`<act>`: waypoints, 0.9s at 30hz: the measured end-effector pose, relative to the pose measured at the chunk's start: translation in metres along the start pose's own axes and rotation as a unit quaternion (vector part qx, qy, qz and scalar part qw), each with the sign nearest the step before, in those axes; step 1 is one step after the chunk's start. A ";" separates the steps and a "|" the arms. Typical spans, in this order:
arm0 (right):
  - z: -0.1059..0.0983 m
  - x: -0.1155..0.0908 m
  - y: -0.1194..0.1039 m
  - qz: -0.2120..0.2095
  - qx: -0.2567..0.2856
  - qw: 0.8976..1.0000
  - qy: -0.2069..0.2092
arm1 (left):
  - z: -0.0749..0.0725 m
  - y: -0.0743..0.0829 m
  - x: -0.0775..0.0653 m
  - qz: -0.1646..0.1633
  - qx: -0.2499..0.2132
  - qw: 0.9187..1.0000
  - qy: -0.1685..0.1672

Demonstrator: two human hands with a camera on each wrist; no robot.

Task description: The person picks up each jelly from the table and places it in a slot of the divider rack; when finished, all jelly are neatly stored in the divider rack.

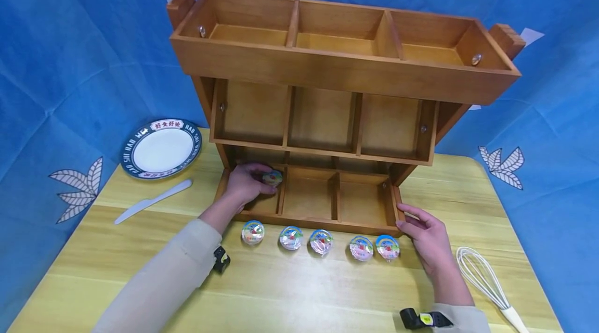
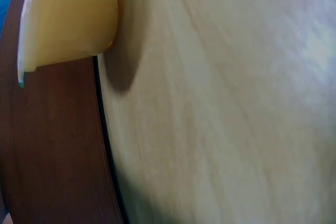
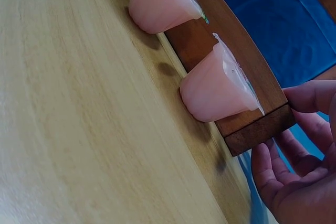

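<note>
My left hand is in the bottom-left compartment of a three-tier wooden rack. Between its thumb and fingers it holds a jelly cup with a printed lid. At the rack's lower right corner, my right hand grips the wooden end, fingers curled about it in the right wrist view. Several more jelly cups stand in a row along the front, among them a yellow one and two pink ones, one a pink cup close to the right hand.
A plate with a dark patterned rim lies left of the rack, a white plastic knife in front of it. On the right lies a whisk. Behind the table hangs a blue cloth. The rack's upper tier overhangs the lower ones.
</note>
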State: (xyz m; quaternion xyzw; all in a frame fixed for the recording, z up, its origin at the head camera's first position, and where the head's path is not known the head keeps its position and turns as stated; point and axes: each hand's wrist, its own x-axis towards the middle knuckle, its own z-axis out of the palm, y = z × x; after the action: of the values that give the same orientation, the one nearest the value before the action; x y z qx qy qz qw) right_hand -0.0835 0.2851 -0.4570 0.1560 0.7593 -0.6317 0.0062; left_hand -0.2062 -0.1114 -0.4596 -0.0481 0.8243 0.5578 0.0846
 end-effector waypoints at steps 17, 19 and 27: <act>0.002 0.002 -0.001 0.002 0.016 1.000 -0.001 | -0.012 0.006 -0.009 0.063 0.070 0.995 -0.023; 0.002 0.002 -0.001 0.003 0.017 1.000 -0.002 | -0.016 0.009 -0.015 0.085 0.086 0.992 -0.019; 0.000 0.001 0.000 0.005 0.024 1.000 -0.003 | -0.029 0.019 -0.051 0.146 0.025 0.989 -0.007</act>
State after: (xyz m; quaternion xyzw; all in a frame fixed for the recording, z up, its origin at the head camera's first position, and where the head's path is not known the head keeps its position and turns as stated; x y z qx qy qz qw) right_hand -0.0846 0.2859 -0.4576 0.1579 0.7432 -0.6501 0.0083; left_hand -0.1619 -0.1319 -0.4221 0.0790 0.8354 0.5438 0.0094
